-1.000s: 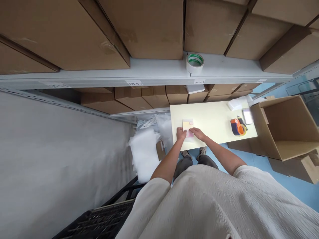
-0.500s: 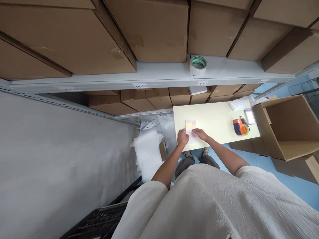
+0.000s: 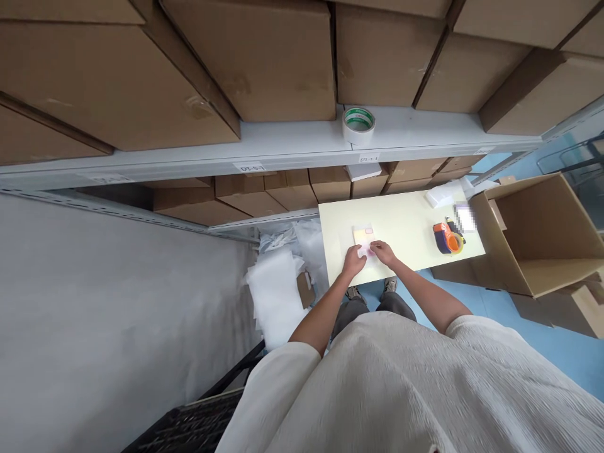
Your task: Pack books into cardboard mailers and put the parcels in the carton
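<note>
A small yellow and pink packet in a clear wrapper (image 3: 363,235) lies on the pale yellow table (image 3: 401,220), near its left end. My left hand (image 3: 353,260) is closed on the packet's lower left edge. From the right, my right hand (image 3: 383,251) pinches the packet's right side near its lower part. The fingertips of both hands are close together but apart. Fine detail of the wrapper is too small to make out.
An orange and dark blue tape dispenser (image 3: 446,239) lies at the table's right, beside a cardboard box (image 3: 542,226). White foam sheets (image 3: 276,296) are piled left of the table. A tape roll (image 3: 358,126) stands on the shelf (image 3: 292,135) ahead, below large boxes.
Both hands have shifted slightly to the right relative to the table with the packet. My left hand has come further under its lower edge. The head view has turned slightly.
</note>
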{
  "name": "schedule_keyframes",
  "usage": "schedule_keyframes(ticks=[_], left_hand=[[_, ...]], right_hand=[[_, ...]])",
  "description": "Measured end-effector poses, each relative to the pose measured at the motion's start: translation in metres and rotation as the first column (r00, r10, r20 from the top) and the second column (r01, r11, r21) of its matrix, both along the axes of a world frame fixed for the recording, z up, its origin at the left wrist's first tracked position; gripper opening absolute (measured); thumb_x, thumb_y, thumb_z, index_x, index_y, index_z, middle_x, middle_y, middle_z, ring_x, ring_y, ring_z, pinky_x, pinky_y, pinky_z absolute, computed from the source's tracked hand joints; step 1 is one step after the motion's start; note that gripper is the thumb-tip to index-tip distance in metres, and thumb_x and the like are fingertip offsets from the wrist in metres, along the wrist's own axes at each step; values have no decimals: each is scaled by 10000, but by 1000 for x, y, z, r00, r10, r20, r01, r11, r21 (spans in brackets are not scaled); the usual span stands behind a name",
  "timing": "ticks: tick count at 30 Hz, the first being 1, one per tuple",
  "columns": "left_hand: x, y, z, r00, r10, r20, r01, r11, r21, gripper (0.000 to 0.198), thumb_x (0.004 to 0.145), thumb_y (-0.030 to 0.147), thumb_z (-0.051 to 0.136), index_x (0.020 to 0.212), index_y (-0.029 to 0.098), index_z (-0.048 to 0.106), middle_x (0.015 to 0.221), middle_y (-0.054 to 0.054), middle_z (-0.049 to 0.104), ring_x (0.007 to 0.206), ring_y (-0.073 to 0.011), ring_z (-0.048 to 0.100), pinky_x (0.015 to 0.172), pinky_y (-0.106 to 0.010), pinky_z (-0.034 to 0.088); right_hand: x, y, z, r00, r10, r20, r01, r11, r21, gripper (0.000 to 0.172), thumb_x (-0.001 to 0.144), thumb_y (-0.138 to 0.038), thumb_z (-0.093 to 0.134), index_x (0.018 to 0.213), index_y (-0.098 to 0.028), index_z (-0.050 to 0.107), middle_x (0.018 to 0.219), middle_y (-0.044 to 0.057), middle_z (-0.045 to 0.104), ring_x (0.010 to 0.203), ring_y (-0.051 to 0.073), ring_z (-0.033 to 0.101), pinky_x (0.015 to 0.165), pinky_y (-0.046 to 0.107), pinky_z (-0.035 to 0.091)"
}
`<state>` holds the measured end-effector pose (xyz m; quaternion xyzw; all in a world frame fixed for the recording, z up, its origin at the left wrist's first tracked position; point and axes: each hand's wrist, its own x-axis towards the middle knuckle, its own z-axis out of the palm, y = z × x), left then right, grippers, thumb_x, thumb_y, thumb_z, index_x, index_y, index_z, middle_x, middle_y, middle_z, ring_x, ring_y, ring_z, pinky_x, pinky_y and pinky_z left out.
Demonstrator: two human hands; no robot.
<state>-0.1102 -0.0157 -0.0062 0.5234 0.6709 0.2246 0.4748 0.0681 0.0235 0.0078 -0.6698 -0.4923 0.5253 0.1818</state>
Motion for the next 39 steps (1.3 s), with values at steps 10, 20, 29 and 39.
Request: schedule_keyframes(ticks=[10,20,29,39], left_hand=[[73,21,9,992,-117,-56,116,993,-20,452,875,194,689,1326,192,708,1446,-139,683,1450,-290,592,1269,-410,437],[153,34,29,962,-69,-266,54,996,-65,461,869,194,711,1329,231,685,1731,-150,460,1650,-361,368,1341,-496,319],[228,37,41,950,-127,-285,106,990,-89,438,909,185,661,1344,233,676,1712,-155,488,1649,-337,380,1339,-505,329],[263,30,39,934,-169,-316,136,983,-124,426,934,167,629,1354,218,673,1694,-167,498,1638,-315,400,1350,-477,321]], right_hand=[[89,9,8,999,40,-25,-38,997,68,364,881,-383,684,1195,-234,792,1429,108,718,1332,292,647,1222,467,461],[289,39,52,941,-182,286,114,964,240,387,935,-339,576,1213,-185,797,1216,141,810,1118,313,741,1010,445,576],[404,40,46,723,88,685,-203,975,89,380,932,-173,605,1267,-181,785,1377,156,740,1209,308,669,977,378,509],[421,45,29,622,328,711,-510,859,50,359,972,-193,607,1303,-161,744,1396,211,682,1254,377,547,1001,453,412]])
